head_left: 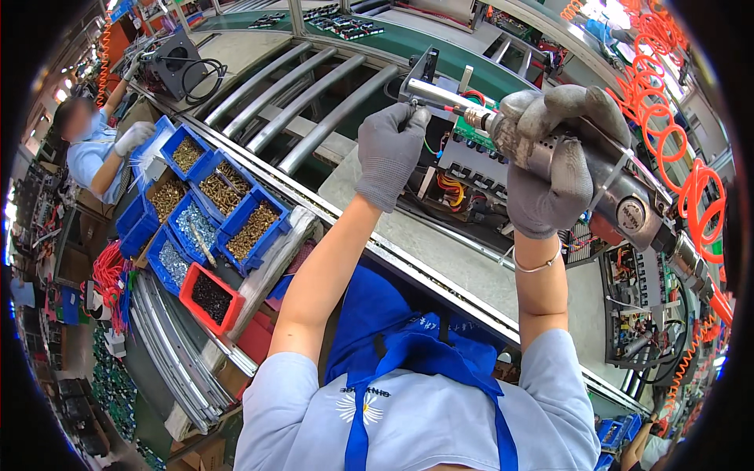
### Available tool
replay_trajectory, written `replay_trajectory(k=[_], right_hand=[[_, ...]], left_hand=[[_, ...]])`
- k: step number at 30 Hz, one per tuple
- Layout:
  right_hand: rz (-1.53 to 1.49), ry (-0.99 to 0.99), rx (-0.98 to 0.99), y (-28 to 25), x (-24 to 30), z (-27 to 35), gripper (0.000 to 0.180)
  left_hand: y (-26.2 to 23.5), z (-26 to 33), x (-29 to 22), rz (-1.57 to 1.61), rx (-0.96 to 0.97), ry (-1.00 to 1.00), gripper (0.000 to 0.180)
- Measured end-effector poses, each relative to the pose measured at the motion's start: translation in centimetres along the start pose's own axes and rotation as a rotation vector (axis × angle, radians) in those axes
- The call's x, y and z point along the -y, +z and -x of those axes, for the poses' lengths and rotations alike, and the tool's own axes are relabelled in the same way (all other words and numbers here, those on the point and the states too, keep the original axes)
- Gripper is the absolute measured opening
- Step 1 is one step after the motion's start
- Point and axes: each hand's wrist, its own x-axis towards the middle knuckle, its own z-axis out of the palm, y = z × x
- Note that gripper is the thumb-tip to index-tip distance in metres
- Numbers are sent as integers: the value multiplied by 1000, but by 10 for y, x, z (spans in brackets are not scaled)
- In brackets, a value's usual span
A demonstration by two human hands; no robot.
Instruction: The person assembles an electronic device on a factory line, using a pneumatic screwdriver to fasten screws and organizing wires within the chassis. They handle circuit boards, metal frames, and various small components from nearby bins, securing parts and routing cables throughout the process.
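Your R hand is wrapped round the driver; L hand nearly pinched by its tip, can't tell if gripping. Unit sits btwn hands. Prob. aligning to fasten; next needs steady aim.

Bright light, curved edges, blackened corners
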Motion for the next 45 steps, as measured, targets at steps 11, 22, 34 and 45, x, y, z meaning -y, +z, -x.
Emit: replay_trajectory(k=[11, 22, 34, 45], right_hand=[[-40, 32, -13, -2, 1, 6, 58], [-120, -34, -48, 8, 17, 4, 55], [-251, 42, -189, 21, 66, 48, 50], [-356, 98, -321, 15, 80, 73, 52]], left_hand=[[-2, 1, -1, 11, 31, -32, 23], [-11, 10, -14, 52, 85, -114, 23], [-64, 97, -22, 973, 258, -674, 39], [-65, 115, -19, 975, 409, -740, 31]])
